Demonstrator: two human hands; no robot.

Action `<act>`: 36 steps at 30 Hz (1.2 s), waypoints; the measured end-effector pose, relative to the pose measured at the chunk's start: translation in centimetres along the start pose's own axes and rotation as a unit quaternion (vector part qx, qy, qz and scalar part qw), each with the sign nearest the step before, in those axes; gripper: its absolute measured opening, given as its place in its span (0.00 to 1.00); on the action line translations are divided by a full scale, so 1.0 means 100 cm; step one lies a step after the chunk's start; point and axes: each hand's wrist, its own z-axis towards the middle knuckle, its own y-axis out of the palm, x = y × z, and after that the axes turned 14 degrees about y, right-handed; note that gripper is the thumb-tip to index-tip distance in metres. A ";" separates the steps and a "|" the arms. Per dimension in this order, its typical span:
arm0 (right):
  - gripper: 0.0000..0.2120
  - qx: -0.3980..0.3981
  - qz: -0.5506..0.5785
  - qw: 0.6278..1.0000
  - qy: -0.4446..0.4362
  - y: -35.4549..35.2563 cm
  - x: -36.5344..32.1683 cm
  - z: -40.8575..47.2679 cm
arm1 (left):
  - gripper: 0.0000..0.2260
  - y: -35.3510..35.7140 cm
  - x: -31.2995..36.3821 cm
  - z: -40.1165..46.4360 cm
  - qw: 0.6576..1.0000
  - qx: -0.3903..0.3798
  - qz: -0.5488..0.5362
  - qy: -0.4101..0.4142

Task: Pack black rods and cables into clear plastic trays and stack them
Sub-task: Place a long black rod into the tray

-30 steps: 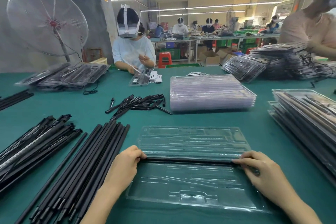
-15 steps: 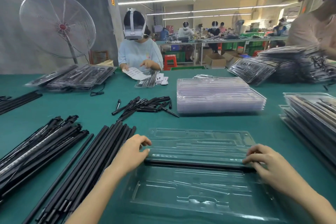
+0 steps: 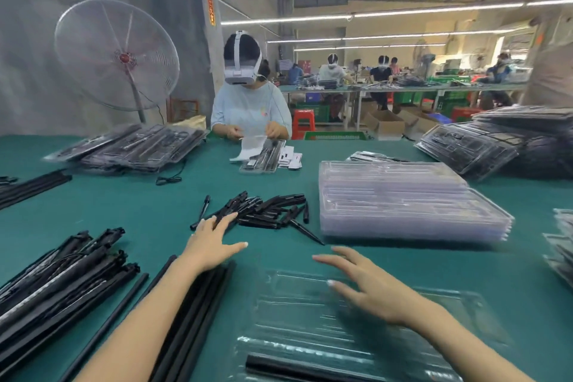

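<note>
A clear plastic tray [image 3: 294, 316] lies on the green table in front of me, with one black rod [image 3: 304, 370] seated across its near part. My left hand [image 3: 210, 243] stretches forward with straight fingers, its fingertips at the near edge of a pile of short black pieces [image 3: 263, 209]. My right hand [image 3: 369, 287] hovers flat over the tray's far half, fingers straight, holding nothing. Long black rods [image 3: 186, 319] lie in a row under my left forearm.
A stack of empty clear trays [image 3: 409, 201] stands right of centre. Bundled rods with cables [image 3: 62, 276] lie at left, packed trays at far left [image 3: 130, 146], far right [image 3: 483, 149] and right edge [image 3: 561, 245]. A person in a headset [image 3: 248, 102] works opposite.
Both hands have let go of the rod in the tray and lifted. The left hand has reached forward to the short black pieces, and the view has tilted up.
</note>
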 end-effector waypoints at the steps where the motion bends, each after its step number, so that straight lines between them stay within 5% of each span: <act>1: 0.22 -0.015 -0.012 1.000 0.003 0.004 -0.012 0.020 | 0.34 -0.001 -0.004 0.006 1.000 -0.021 0.012 -0.005; 5: 0.25 0.008 -0.009 1.000 0.027 0.017 -0.044 0.094 | 0.34 0.003 -0.012 0.035 0.996 -0.072 0.045 0.005; 13: 0.44 0.036 -0.071 0.990 0.118 0.034 -0.035 0.196 | 0.45 0.008 -0.058 0.091 0.996 -0.052 0.043 -0.065; 17: 0.41 0.076 -0.119 0.981 0.130 0.060 -0.027 0.227 | 0.51 0.009 -0.075 0.121 0.995 -0.052 0.041 -0.080; 22: 0.35 0.083 -0.171 0.975 0.116 0.068 -0.019 0.240 | 0.41 0.033 -0.067 0.138 0.997 -0.075 0.015 0.007; 29: 0.39 0.107 -0.083 0.987 0.088 0.063 -0.022 0.230 | 0.28 0.035 -0.057 0.125 0.992 -0.046 -0.028 0.113; 36: 0.32 0.076 -0.106 0.988 0.085 0.061 -0.023 0.228 | 0.27 0.034 -0.050 0.106 0.990 -0.059 -0.005 0.125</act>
